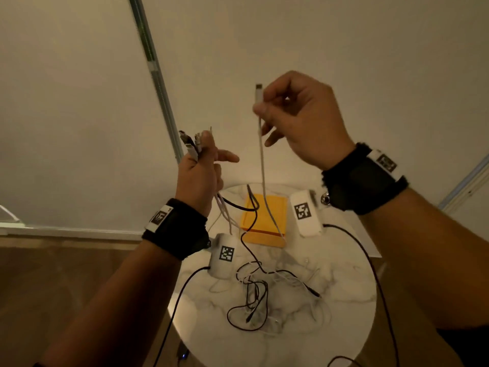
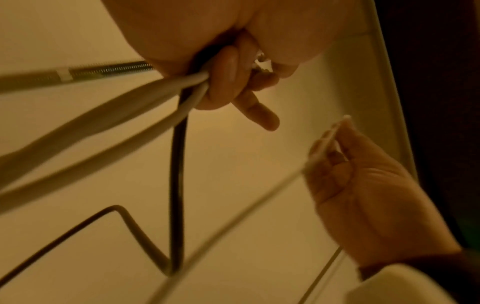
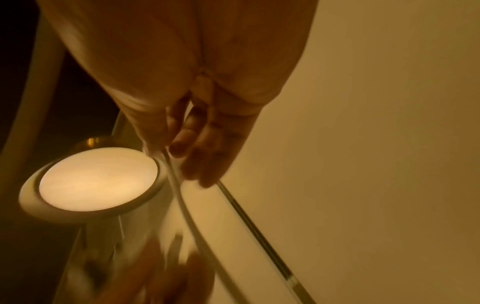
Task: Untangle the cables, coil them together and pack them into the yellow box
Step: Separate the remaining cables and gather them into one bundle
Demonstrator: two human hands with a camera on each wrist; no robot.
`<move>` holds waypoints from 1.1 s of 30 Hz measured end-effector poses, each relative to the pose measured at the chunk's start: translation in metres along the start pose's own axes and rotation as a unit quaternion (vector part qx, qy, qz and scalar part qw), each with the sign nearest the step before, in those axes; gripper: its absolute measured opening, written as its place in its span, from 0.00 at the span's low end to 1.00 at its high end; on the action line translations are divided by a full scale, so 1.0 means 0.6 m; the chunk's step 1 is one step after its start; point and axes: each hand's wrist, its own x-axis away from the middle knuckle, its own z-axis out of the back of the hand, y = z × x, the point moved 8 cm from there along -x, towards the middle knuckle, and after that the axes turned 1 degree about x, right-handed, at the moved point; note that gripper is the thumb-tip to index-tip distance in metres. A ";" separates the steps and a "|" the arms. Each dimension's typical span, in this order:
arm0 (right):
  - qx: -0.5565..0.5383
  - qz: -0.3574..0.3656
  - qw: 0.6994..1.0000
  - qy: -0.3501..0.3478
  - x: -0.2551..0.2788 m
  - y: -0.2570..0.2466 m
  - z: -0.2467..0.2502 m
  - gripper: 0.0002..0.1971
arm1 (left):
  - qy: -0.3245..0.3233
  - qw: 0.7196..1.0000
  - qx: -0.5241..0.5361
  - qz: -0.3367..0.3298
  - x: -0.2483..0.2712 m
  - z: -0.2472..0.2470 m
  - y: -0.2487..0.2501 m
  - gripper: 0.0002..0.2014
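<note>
Cables [image 1: 252,292] in both raised hands; tangle beside yellow box [image 1: 264,221]

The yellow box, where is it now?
In the head view the yellow box lies on the round table, at its far side, below both raised hands.

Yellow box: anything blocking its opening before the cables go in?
Nothing solid. The flat yellow box lies open on the round marble table; only hanging cables cross above it: the white cable pinched by the right hand, black and white ones from the left hand.
</note>
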 end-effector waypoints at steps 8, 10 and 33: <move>0.080 -0.010 0.996 -0.034 0.011 0.029 -0.069 0.06 | -0.096 0.995 0.014 -0.030 0.014 -0.064 0.032 0.25; 0.082 -0.018 0.996 -0.040 0.019 0.028 -0.081 0.05 | -0.088 0.996 0.015 -0.025 0.017 -0.066 0.035 0.22; 0.246 -0.095 0.952 -0.157 0.083 0.177 -0.058 0.15 | -0.229 0.799 -0.547 -0.095 0.006 -0.048 -0.022 0.34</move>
